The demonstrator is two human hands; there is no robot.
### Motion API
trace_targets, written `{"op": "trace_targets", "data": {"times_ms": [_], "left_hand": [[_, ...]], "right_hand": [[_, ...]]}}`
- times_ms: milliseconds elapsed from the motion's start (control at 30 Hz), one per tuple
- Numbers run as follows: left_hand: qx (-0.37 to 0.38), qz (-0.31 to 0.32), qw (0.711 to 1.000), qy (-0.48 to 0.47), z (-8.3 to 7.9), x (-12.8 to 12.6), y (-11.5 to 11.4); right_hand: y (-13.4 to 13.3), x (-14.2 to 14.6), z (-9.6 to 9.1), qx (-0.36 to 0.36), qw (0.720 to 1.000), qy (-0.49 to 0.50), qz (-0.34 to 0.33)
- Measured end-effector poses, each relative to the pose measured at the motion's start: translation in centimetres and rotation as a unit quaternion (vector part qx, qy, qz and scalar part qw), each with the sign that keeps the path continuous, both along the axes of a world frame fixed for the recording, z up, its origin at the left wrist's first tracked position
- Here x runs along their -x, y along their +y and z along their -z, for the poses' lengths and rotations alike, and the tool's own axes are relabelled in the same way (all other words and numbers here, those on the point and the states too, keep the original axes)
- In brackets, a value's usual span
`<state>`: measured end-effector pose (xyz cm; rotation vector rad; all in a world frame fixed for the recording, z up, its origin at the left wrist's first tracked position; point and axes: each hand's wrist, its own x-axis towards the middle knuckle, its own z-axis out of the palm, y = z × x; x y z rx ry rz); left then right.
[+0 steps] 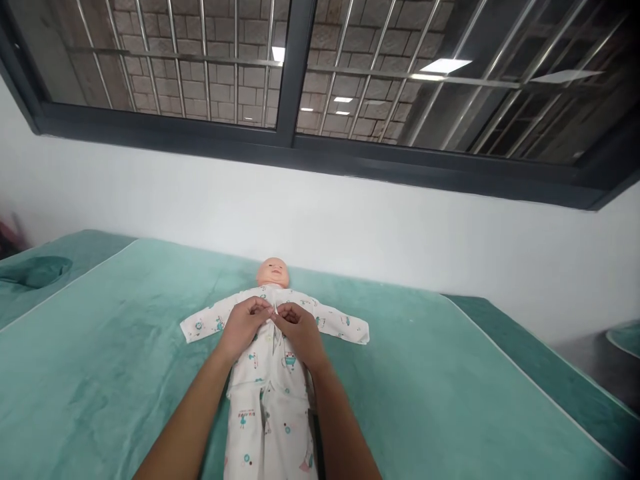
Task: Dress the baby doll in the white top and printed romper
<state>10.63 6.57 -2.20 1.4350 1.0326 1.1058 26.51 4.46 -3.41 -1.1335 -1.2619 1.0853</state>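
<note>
A baby doll (273, 272) lies on its back, head toward the wall, arms spread wide. It wears a white printed baby shirt (289, 363) and matching white trousers (287, 433). On the chest, my left hand (247, 325) pinches the shirt's front edge between thumb and fingertips. Just right of it, my right hand (299, 328) pinches the opposite front edge, with the fingertips of both hands nearly touching. Below the hands the front opening shows a narrow gap. Whatever small fastening lies between the fingertips is hidden.
The doll rests on a green padded bed cover (425, 387) with pale piping. A round hole (37, 272) shows at the bed's far left. Behind stands a white wall (320, 213) below a dark-framed window (293, 73) with metal bars outside.
</note>
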Motion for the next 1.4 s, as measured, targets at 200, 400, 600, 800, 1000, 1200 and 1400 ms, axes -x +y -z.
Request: {"op": "trace_targets", "data": {"times_ms": [200, 400, 600, 800, 1000, 1200, 1400], "left_hand": [[-0.001, 0.018, 1.000, -0.002, -0.1, 0.1, -0.2], [-0.042, 0.018, 0.997, 0.059, -0.1, 0.4, -0.4], [-0.087, 0.007, 0.985, 0.147, -0.7, 0.2, -0.6], [-0.070, 0.011, 0.992, 0.102, 0.0, 0.2, -0.3], [-0.045, 0.023, 0.998, 0.043, 0.7, 0.1, 0.0], [-0.058, -0.010, 0.995, 0.082, 0.2, -0.2, -0.3], [-0.062, 0.006, 0.996, 0.070, 0.4, 0.2, -0.2]], "right_hand": [[-0.1, -0.2, -0.3, 0.007, 1.000, 0.004, -0.013], [-0.2, 0.0, -0.3, 0.006, 1.000, -0.009, -0.007], [-0.7, 1.2, -0.3, -0.038, 0.976, -0.200, 0.075], [-1.0, 1.8, 0.1, -0.073, 0.957, -0.247, 0.136], [-0.5, 1.0, 0.4, -0.046, 0.990, -0.104, 0.082], [-0.6, 0.7, 0.2, -0.044, 0.992, -0.102, 0.056], [-1.1, 0.7, -0.6, -0.090, 0.962, -0.253, 0.043]]}}
